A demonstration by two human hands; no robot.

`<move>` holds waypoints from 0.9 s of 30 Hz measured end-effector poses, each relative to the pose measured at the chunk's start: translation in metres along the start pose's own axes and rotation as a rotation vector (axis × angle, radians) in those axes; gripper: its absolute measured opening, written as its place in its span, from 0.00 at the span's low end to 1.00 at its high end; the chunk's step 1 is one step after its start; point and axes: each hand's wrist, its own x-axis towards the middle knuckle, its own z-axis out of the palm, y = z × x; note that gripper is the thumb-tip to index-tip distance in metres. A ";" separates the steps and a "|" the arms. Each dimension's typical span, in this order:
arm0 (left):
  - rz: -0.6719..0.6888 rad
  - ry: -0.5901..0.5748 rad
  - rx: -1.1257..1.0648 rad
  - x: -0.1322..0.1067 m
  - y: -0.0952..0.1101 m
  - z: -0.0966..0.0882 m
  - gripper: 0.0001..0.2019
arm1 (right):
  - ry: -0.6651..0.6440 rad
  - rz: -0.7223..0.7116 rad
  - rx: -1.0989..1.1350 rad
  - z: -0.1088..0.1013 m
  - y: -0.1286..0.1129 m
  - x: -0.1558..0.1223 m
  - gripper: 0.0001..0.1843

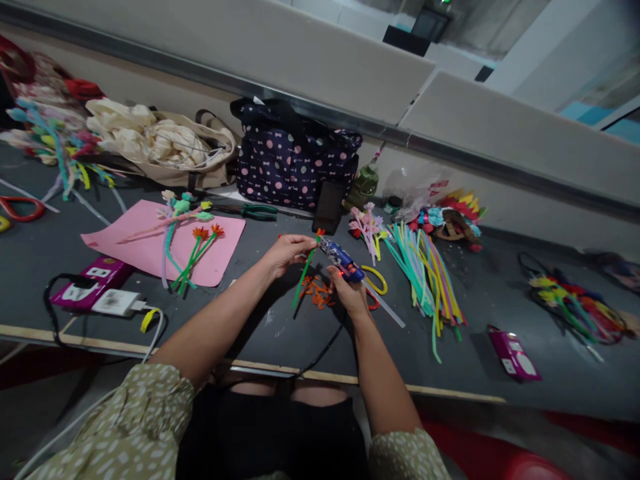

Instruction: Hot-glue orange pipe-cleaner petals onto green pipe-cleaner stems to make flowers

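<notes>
My left hand [286, 253] pinches a green pipe-cleaner stem [303, 275] tipped with a small orange flower, holding it above the dark table [40, 260]. My right hand [349, 291] grips a blue glue gun [341, 259], its nozzle pointing at the orange tip of the stem. A black cord runs from the gun down toward me. Loose orange pieces [317, 291] lie on the table right under both hands. A yellow loop [376, 278] and a clear glue stick [386, 307] rest just right of the gun.
A pink sheet [145, 248] with finished pipe-cleaner flowers [193, 257] lies at left, near a purple power strip [90, 280]. Behind stand a polka-dot bag [295, 160] and a beige bag [170, 147]. Coloured pipe cleaners [430, 273] fan out right; pliers [257, 212], red scissors [17, 208].
</notes>
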 end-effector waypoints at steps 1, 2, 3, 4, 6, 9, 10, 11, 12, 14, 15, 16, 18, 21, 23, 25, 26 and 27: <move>0.000 0.000 0.000 0.000 0.000 0.000 0.20 | 0.002 -0.002 -0.006 0.000 -0.001 0.000 0.23; 0.001 0.002 -0.001 0.000 0.000 0.000 0.20 | 0.003 -0.004 -0.012 0.000 -0.002 0.000 0.22; 0.003 0.004 -0.003 0.000 0.000 0.000 0.20 | 0.004 -0.005 -0.016 0.000 -0.004 -0.001 0.22; 0.004 0.007 -0.005 0.000 0.000 0.000 0.20 | 0.006 -0.006 -0.018 0.000 -0.006 -0.001 0.22; 0.011 0.013 -0.008 0.000 -0.001 -0.001 0.20 | 0.003 -0.006 -0.017 0.000 -0.009 -0.002 0.23; 0.019 0.014 -0.005 0.001 -0.001 -0.001 0.19 | -0.002 -0.004 -0.018 0.000 -0.011 -0.002 0.23; 0.022 0.014 -0.002 0.001 -0.001 -0.001 0.19 | -0.004 -0.004 -0.018 0.000 -0.011 -0.002 0.23; 0.027 0.014 0.002 0.001 -0.001 -0.001 0.19 | -0.009 -0.006 -0.018 0.000 -0.010 -0.002 0.22; 0.032 0.016 0.008 0.001 -0.001 -0.001 0.19 | -0.015 -0.010 -0.018 0.000 -0.009 -0.002 0.22; 0.048 0.027 0.017 0.001 0.000 -0.001 0.18 | -0.029 -0.023 -0.025 0.001 -0.008 -0.001 0.22; 0.055 0.032 0.022 0.001 0.000 -0.001 0.18 | -0.027 -0.031 -0.032 0.000 -0.008 -0.001 0.21; 0.061 0.036 0.025 0.001 0.000 -0.001 0.18 | -0.021 -0.041 -0.045 0.000 -0.008 -0.001 0.21; 0.066 0.043 0.024 0.001 0.001 -0.001 0.18 | 0.009 -0.066 -0.082 -0.001 -0.008 0.000 0.20; 0.059 0.062 0.006 0.001 0.003 -0.003 0.18 | 0.088 -0.097 -0.127 -0.004 -0.006 0.004 0.20; 0.049 0.082 -0.012 0.001 0.005 -0.004 0.18 | 0.147 -0.108 -0.160 -0.008 -0.003 0.008 0.19; 0.042 0.101 -0.039 0.001 0.008 -0.004 0.18 | 0.183 -0.115 -0.214 -0.012 0.000 0.012 0.17; 0.039 0.111 -0.054 0.001 0.008 -0.004 0.18 | 0.180 -0.114 -0.242 -0.015 0.001 0.013 0.16; 0.037 0.122 -0.068 0.001 0.008 -0.004 0.18 | 0.165 -0.112 -0.266 -0.017 0.003 0.015 0.15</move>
